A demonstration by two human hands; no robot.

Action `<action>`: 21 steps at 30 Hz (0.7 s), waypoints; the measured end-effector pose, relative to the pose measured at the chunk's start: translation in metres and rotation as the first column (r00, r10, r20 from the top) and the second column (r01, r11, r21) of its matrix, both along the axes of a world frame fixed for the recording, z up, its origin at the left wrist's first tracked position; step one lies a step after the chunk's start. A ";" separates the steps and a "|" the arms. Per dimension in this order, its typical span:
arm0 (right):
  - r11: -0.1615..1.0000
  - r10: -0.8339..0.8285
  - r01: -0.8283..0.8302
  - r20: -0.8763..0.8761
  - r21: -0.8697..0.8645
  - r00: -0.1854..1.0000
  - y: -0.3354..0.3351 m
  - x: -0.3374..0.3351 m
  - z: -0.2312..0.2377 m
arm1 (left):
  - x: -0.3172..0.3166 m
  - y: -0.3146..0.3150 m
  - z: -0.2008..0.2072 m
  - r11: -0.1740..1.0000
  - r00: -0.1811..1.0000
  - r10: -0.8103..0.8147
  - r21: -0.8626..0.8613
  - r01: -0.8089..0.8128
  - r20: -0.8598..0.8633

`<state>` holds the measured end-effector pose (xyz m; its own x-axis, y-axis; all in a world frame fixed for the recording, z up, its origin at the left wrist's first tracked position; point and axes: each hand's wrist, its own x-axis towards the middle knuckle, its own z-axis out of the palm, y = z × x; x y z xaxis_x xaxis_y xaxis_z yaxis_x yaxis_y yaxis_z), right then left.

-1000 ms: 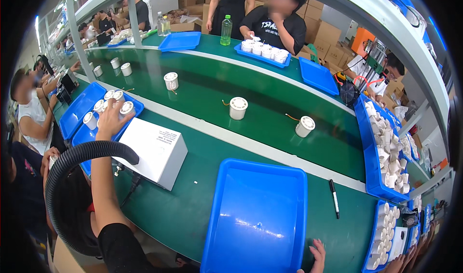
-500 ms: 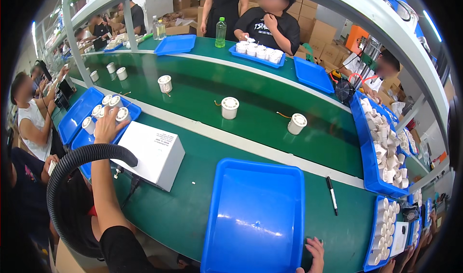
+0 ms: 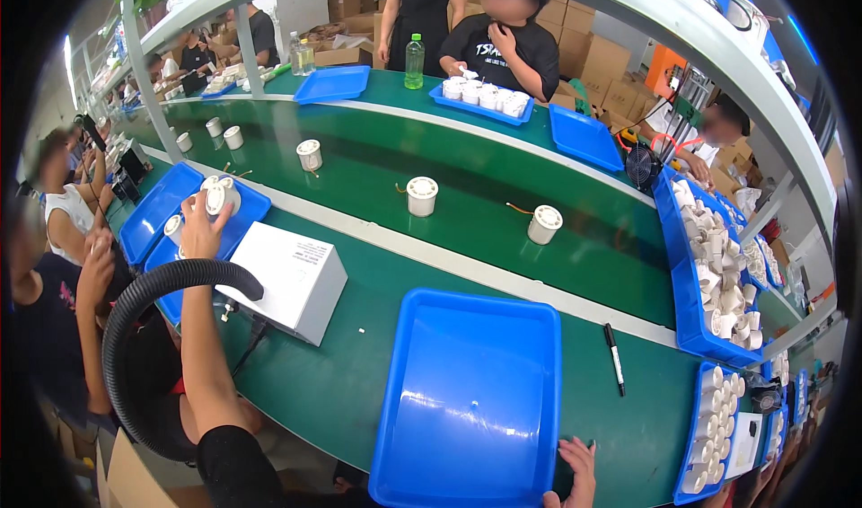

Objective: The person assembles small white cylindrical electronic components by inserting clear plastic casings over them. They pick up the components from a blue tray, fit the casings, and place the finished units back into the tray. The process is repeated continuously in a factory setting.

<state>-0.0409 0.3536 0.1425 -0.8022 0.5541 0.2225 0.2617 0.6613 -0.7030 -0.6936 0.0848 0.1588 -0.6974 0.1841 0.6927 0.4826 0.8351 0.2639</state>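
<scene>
My left hand (image 3: pixel 201 229) reaches over the blue tray (image 3: pixel 256 204) at the left and is closed round a white cylindrical part (image 3: pixel 218 199), its vented top tilted. More such white cylinders stand in that tray beside and behind my fingers, one of them a white cylinder (image 3: pixel 173 228) to the left; my hand hides some of the group. At the lower edge my right hand (image 3: pixel 576 472) rests with its fingers apart by the right rim of a large bare blue tray (image 3: pixel 476 364). Its thumb is close to the rim, and nothing shows in its fingers.
A white box (image 3: pixel 285 279) and black corrugated hose (image 3: pixel 121 346) stand near my left arm. White cylinders with wires (image 3: pixel 422 196) sit on the green belt (image 3: pixel 359 185). A marker (image 3: pixel 615 360) lies right of the large tray; a blue bin (image 3: pixel 709 310) holds white parts. Co-workers sit around.
My left hand has closed round one white cylinder and shifted it slightly up and tilted it within the tray area. The right hand stays by the large tray. The whole view has shifted slightly.
</scene>
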 end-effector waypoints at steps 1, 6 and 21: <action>1.000 0.002 -0.002 -0.001 -0.007 1.000 0.000 0.000 0.002 | 0.005 0.001 0.004 0.998 0.999 0.029 0.050 -0.030 0.023; 0.998 0.017 -0.019 -0.039 -0.052 0.999 0.001 0.003 0.005 | 0.018 -0.009 -0.001 0.930 0.979 0.197 0.306 -0.204 0.054; 0.989 0.097 -0.116 -0.196 -0.087 0.976 0.012 0.020 -0.015 | 0.225 0.015 0.008 0.740 0.858 0.382 0.444 -0.506 0.343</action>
<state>-0.0209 0.3661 0.1271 -0.8058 0.4941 0.3263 0.0486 0.6045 -0.7952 -0.4689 0.0998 0.1671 -0.7500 -0.5139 0.4164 -0.0305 0.6558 0.7543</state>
